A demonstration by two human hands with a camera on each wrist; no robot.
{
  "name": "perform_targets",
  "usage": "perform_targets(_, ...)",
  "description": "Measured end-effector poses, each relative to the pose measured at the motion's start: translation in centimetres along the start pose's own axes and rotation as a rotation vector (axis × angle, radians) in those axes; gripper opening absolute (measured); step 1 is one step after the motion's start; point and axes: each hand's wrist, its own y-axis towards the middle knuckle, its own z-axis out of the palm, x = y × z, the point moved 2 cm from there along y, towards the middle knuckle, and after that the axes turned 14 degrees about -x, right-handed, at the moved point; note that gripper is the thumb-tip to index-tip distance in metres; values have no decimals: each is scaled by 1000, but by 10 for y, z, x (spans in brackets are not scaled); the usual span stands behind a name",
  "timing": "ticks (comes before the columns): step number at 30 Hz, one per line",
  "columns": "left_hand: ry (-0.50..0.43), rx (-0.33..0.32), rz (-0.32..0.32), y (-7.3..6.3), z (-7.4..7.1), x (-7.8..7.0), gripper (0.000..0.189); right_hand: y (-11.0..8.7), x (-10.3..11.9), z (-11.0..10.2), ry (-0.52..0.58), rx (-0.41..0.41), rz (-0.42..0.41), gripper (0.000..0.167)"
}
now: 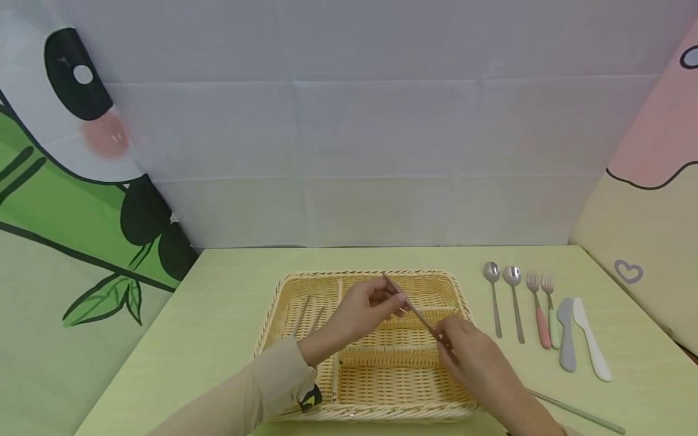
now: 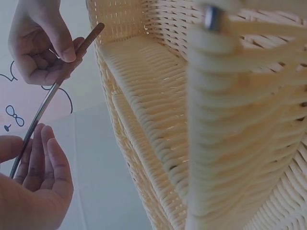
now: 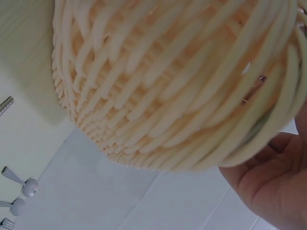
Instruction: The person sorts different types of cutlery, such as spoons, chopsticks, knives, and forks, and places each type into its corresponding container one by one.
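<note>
A slim chopstick [image 1: 420, 316] with a brown end and a metallic shaft slants over the wicker basket [image 1: 371, 415]. My left hand [image 1: 362, 312] pinches its upper, far part between thumb and fingers. At the lower, brown end, my right hand [image 1: 477, 354] grips it with thumb and fingertips. The left wrist view shows both hands on the same chopstick [image 2: 44, 105], beside the basket's woven dividers [image 2: 144, 86]. Two thin sticks [image 1: 302, 316] lean in the basket's left compartment, partly behind my left forearm. In the right wrist view the basket's side [image 3: 168, 86] fills most of the picture.
Right of the basket lie two spoons [image 1: 514, 277], a pink-handled fork [image 1: 541, 327], a green-handled fork [image 1: 554, 327], a grey knife [image 1: 567, 339] and a white knife [image 1: 593, 342]. Another chopstick [image 1: 578, 412] with a greenish end lies at the front right. A cloth wall [image 1: 382, 133] stands behind the table.
</note>
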Motion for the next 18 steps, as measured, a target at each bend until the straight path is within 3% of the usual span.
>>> perform_targets(6,0,-15,18,1,-2,-1,21,0,1,0,-5,36,24,22)
perform_targets(11,-14,-34,34,2,-5,-1,20,-2,1,-2,-14,19,4,22)
perform_targets(18,-14,-53,-4,2,-12,0,19,-6,-4,-6,-4,-27,-22,20)
